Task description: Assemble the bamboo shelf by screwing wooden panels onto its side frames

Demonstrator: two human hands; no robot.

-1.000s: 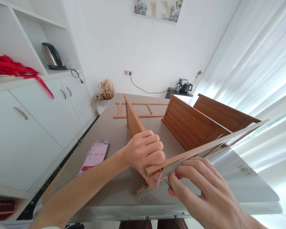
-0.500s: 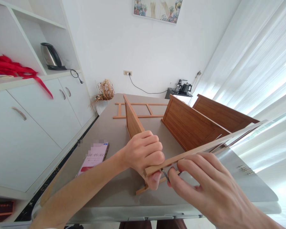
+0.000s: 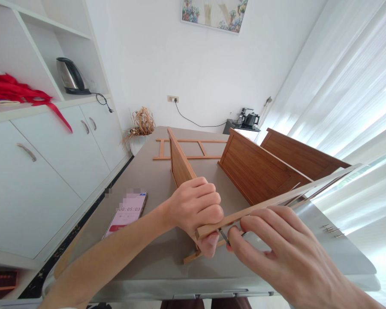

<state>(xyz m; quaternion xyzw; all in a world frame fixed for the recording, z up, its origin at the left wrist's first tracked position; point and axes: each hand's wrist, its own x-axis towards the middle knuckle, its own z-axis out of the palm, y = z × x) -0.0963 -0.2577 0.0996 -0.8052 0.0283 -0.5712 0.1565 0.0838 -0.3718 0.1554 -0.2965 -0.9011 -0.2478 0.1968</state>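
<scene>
My left hand (image 3: 196, 208) is closed round the near end of a pale wooden rail (image 3: 241, 214), where it meets an upright brown wooden panel (image 3: 180, 161). Its thumb presses from beneath. Just to the right, my right hand (image 3: 276, 240) pinches a thin dark metal hex key (image 3: 224, 236) between thumb and fingers. The key's tip meets the rail's underside beside my left thumb; the fingers cover much of its length. Two more wooden panels, a middle one (image 3: 260, 167) and a far right one (image 3: 305, 154), stand on edge along the same frame.
A phone (image 3: 127, 212) showing a timer lies on the grey table (image 3: 141, 257), left of my forearm. Several screws (image 3: 333, 230) lie at the right. A ladder-like wooden frame (image 3: 193, 158) lies flat at the back. White cabinets (image 3: 51, 171) flank the table on the left.
Both hands keep nearly the same grip and place, and the hex key stays at the rail. The phone's timer has advanced by one second.
</scene>
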